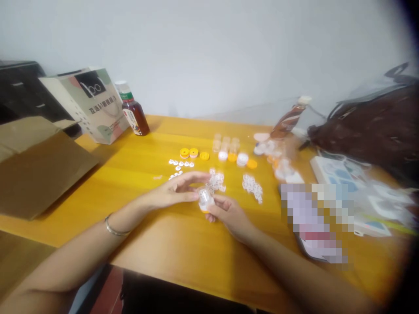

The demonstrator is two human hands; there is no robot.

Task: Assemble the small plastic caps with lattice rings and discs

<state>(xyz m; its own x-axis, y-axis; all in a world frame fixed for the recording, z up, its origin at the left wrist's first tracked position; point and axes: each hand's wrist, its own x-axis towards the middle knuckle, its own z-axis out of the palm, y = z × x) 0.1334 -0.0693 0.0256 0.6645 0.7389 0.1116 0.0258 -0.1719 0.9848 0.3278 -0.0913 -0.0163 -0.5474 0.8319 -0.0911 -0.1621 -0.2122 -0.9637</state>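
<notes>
A small clear plastic jar (205, 198) with an orange band at its lower end is in my right hand (231, 214), tilted, the thumb and fingers closed round its lower part. My left hand (183, 188) is just to its left, fingers stretched out and apart from the thumb. The left thumb tip is at the jar's side; whether it presses on it I cannot tell. Just beyond the jar lies a cluster of small translucent white pieces (216, 179), and a similar cluster (252, 187) lies further right. Small white round pieces (181, 164) are set out in rows beyond my left hand.
Orange caps (193, 152), white caps (242, 159) and clear jars (225, 144) stand beyond my hands. On the left are an open cardboard box (42, 165), a paper bag (101, 107) and a dark bottle (135, 115). A phone (307, 222), bagged items (279, 159) and a brown bag (369, 122) are right.
</notes>
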